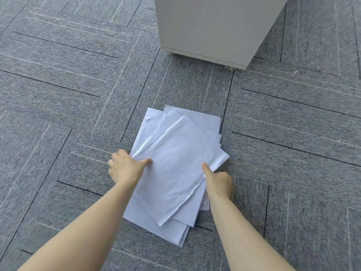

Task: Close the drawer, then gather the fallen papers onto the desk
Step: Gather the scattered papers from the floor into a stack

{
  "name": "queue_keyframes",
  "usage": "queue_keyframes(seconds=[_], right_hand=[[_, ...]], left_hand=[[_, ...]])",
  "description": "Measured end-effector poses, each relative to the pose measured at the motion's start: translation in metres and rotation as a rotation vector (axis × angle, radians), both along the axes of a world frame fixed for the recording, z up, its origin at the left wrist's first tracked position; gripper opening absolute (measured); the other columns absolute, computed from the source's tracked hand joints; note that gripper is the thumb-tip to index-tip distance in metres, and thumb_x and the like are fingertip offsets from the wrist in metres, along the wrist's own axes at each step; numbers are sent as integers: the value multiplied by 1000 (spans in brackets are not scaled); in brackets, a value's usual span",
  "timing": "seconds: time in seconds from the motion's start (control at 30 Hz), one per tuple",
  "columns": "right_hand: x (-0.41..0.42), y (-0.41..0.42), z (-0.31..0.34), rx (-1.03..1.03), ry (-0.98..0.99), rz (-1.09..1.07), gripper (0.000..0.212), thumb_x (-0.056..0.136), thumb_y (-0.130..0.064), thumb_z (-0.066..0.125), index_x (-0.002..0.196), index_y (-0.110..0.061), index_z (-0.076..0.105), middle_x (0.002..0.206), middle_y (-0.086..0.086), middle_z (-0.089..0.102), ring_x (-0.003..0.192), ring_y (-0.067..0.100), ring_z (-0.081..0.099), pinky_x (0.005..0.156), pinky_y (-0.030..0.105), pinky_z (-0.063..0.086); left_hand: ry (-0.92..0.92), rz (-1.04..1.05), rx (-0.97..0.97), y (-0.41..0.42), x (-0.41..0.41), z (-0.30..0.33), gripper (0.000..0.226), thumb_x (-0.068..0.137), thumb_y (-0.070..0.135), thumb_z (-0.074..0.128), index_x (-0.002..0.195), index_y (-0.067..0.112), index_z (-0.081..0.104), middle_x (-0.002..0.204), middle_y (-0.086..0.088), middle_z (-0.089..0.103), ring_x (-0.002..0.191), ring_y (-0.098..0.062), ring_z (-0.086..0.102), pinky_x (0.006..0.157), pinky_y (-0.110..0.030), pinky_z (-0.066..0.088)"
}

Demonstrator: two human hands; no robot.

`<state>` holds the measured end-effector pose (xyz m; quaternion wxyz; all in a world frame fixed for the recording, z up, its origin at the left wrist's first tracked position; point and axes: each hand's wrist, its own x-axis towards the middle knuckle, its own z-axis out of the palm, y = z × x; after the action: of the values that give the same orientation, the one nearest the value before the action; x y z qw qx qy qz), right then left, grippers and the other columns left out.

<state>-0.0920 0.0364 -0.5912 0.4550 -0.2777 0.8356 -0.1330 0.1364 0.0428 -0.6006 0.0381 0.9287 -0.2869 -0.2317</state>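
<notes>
Head view: our left hand (125, 169) and right hand (218, 182) pinch opposite edges of the papers (175, 169), thumbs on top, fingers hidden beneath. The loose, skewed stack lies on the grey carpet (58, 94). A white cabinet (213, 28) stands beyond, top cut off.

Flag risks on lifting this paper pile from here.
1. The papers are fanned and misaligned, so loose sheets may slide out when lifted.
2. The left hand and right hand pinch only the side edges, thumbs on top; the unsupported middle could sag and spill.
3. The top sheet is already creased; squeezing harder may crumple it.
</notes>
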Motion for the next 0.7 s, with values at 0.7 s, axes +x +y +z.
queue_keyframes(seconds=[0.7], right_hand=[[39,-65,311,-437,-341,323,23,84,-9,61,103,-21,59,87,-10,68,80,22,66,72,40,54]], left_hand=[[994,268,-357,-9,23,277,34,57,4,74,91,6,69,86,-13,75,65,-22,72,65,-32,59]])
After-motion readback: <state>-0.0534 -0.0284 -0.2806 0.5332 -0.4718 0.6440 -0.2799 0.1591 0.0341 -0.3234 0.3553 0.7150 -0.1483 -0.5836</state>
